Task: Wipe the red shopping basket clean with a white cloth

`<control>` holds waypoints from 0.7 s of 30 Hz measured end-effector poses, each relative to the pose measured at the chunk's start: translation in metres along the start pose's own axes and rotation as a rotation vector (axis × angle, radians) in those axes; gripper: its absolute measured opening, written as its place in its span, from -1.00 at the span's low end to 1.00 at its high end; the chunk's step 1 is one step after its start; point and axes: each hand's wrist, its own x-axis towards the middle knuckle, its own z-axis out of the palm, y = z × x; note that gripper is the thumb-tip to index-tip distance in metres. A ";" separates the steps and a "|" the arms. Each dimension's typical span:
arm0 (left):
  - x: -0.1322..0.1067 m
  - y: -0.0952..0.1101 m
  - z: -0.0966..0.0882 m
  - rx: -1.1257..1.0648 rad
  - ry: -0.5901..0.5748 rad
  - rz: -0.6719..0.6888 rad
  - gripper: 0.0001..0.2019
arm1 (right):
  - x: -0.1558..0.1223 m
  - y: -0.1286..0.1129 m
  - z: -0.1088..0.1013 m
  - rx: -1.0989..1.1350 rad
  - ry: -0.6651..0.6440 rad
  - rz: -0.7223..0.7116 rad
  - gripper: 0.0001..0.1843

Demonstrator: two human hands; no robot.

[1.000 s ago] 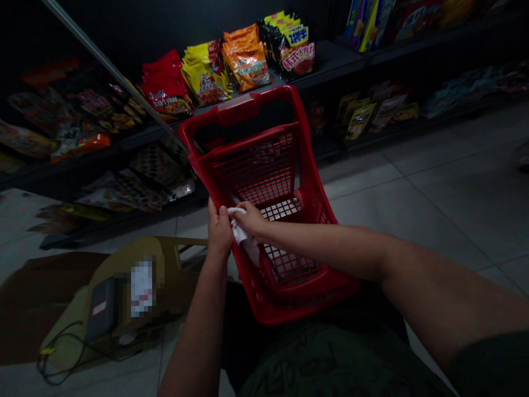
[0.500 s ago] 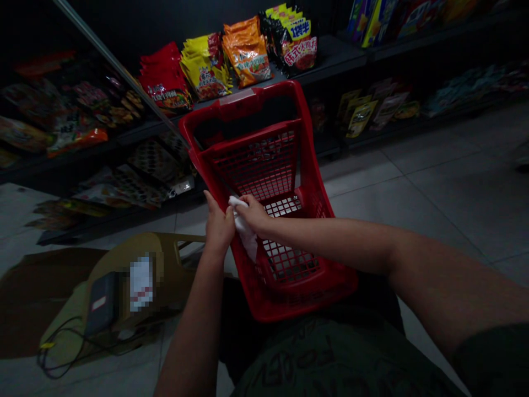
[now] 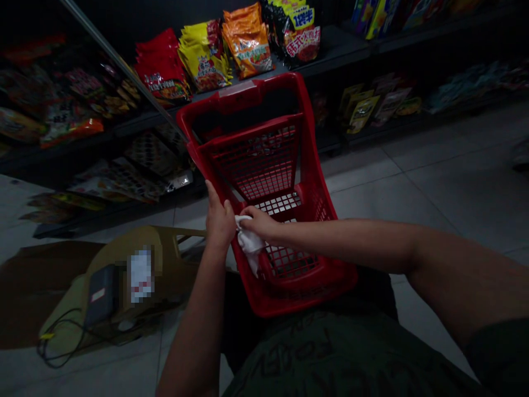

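Left hand: wrapped around the rim of the red basket, at its 9 o'clock.
White cloth: draped over that rim, touching both hands.
Right hand: fingers pinched on the white cloth.
Noodle packets: shelf at 12 o'clock.

Head camera, looking forward-down, close over red basket (single view)

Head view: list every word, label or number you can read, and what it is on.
"1袋半": blue patch on the black-and-yellow packets.
"韩式火鸡", probably: red characters lower on them.
Shirt print: upside down, too dark to read.
Basket handle sticker: unreadable.
Device label: pixelated.
Other packets: too small.
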 end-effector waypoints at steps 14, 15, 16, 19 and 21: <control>0.000 -0.012 0.006 -0.131 0.027 -0.007 -0.23 | -0.037 0.013 0.005 0.083 0.010 -0.064 -0.81; 0.000 -0.011 0.006 -0.132 0.028 -0.007 -0.23 | -0.031 0.010 0.006 0.071 0.048 -0.110 -0.81; 0.000 -0.011 0.006 -0.133 0.028 -0.009 -0.23 | -0.028 0.010 0.007 0.027 0.056 -0.141 -0.81; -0.002 -0.010 0.005 -0.140 0.022 -0.012 -0.22 | -0.035 0.032 0.009 -0.238 -0.111 -0.098 -0.81; -0.003 -0.010 0.005 -0.153 0.016 -0.011 -0.22 | -0.045 0.054 0.010 -0.446 -0.322 0.000 -0.78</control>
